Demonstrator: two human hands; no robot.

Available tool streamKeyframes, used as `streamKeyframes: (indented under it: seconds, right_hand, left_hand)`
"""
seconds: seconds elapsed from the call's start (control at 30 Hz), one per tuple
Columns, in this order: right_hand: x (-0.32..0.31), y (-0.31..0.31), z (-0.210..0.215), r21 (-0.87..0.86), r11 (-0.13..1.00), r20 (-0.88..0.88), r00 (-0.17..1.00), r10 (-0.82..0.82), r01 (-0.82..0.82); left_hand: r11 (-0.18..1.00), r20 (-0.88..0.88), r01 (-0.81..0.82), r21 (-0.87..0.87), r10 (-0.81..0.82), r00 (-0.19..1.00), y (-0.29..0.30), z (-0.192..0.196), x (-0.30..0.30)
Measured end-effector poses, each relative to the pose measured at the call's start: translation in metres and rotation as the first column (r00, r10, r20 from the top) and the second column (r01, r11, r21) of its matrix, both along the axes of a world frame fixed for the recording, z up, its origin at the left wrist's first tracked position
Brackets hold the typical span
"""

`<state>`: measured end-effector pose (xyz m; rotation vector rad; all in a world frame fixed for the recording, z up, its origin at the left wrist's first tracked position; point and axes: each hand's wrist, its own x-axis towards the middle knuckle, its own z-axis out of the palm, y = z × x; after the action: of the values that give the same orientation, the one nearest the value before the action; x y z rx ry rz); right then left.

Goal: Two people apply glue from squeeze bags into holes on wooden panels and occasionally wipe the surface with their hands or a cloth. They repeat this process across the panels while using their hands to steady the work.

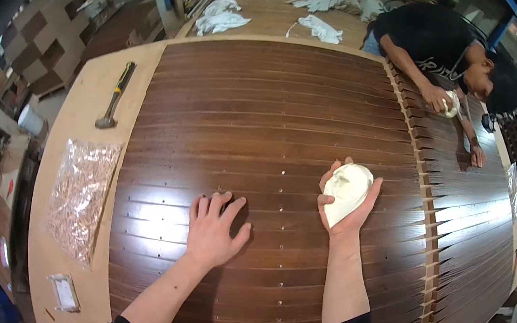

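the right hand point(349, 201) is grasping a white cloth pad point(347, 190), pressing it on the dark slatted wood panel point(279, 117) right of centre. the left hand point(213, 229) is lying released, fingers spread flat, on the panel's near slats. a hammer point(114, 96) is lying on the bench point(86, 105) at far left.

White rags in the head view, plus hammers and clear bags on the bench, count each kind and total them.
White rags: 5, one in the right hand, one under the co-worker's hand, three loose behind
Hammers: 1
Clear bags: 2
Total: 8
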<state>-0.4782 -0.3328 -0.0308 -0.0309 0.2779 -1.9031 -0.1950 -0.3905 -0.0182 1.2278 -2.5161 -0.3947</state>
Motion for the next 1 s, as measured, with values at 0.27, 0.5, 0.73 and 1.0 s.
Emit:
streamKeyframes:
  seconds: [0.27, 0.5, 0.73, 1.0]
  right_hand:
    - [0.014, -0.004, 0.007, 0.135, 0.988, -0.161, 0.985, -0.059, 0.081]
    - [0.009, -0.016, 0.018, 0.18, 0.978, -0.251, 0.966, -0.06, 0.108]
    - [-0.02, -0.093, 0.035, 0.222, 0.847, -0.858, 0.509, -0.066, 0.484]
    - [-0.008, -0.134, 0.054, 0.213, 0.787, -0.976, 0.165, 0.142, 0.579]
  left_hand:
    - [0.993, 0.042, 0.012, -0.118, -0.008, 0.999, -0.111, -0.012, -0.057]
    - [0.999, 0.064, 0.015, -0.033, -0.012, 0.998, -0.113, -0.009, -0.065]
    - [1.0, 0.067, 0.007, -0.003, -0.007, 0.998, -0.116, -0.012, -0.067]
    - [1.0, 0.027, 0.004, -0.003, -0.004, 1.0, -0.117, -0.013, -0.065]
